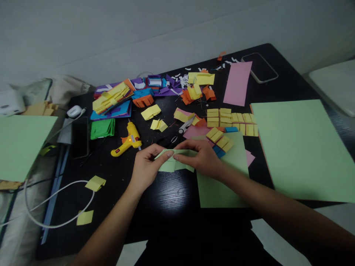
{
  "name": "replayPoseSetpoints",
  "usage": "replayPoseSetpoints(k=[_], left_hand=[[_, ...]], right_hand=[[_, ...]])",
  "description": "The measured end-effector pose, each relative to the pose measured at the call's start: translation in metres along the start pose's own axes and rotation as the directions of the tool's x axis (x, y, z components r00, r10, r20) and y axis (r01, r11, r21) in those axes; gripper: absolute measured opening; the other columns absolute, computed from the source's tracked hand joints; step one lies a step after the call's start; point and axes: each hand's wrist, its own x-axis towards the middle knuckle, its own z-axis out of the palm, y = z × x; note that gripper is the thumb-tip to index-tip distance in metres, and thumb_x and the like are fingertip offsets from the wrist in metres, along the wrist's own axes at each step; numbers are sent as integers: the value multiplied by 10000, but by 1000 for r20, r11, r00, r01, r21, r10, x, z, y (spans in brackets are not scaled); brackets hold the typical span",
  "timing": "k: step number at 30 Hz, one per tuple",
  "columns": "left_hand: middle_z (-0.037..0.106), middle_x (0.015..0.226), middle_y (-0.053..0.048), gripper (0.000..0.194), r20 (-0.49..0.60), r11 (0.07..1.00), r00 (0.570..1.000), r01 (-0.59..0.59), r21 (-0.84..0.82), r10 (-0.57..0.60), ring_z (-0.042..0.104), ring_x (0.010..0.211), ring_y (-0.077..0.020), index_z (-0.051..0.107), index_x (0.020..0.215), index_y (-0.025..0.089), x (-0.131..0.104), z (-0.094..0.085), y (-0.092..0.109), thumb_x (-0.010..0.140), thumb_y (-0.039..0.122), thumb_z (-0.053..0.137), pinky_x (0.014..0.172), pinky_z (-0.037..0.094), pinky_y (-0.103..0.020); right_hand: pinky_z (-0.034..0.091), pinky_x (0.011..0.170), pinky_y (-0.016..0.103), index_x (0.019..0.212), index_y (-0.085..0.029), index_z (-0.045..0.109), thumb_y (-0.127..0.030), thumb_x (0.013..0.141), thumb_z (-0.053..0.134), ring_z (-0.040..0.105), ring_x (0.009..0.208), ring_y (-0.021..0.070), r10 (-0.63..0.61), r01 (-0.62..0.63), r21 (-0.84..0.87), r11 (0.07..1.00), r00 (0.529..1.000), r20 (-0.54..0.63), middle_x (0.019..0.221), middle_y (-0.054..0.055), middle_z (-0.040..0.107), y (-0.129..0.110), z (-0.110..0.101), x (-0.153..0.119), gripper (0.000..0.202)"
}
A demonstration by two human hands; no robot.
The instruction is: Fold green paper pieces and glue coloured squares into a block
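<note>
Between my two hands is a folded strip of pale green paper (177,165), held just above the dark table. My left hand (146,162) pinches its left part, thumb on top. Its right part is pinched by my right hand (201,157), and the two thumbs nearly meet at a fold. Under my right wrist lies a green paper sheet (222,188). Just beyond the hands are scissors (186,125) with pale handles. To the left rests a yellow glue gun (129,140) with a small light glowing on it.
Folded yellow paper blocks (222,118) sit right of centre, beside a large green sheet (302,147). Stacks of coloured paper (113,98) and scraps line the back. A pink strip (237,83) and a phone (260,67) lie far right. A white cable (62,224) loops over the left edge.
</note>
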Motion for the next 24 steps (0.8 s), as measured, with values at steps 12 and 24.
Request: replayPoseSetpoints(k=[12,24], left_hand=[[661,604,18,211,-13,996,996,-86,31,86,512,507,-86,787,778,181,-3,-1,2,905,347,764,459,373,-178],[719,662,4,161,-6,983,988,-153,101,154,593,574,-112,804,801,186,-3,1,2,910,285,740,517,465,-190]], right_hand=[[582,780,322,906,-198,814,-290,784,849,759,841,204,60,-60,26,998,998,16,895,26,822,-3,-2,1,157],[557,765,302,851,-187,778,-292,867,720,712,791,169,17,-21,81,997,999,45,838,25,789,-4,-1,2,122]])
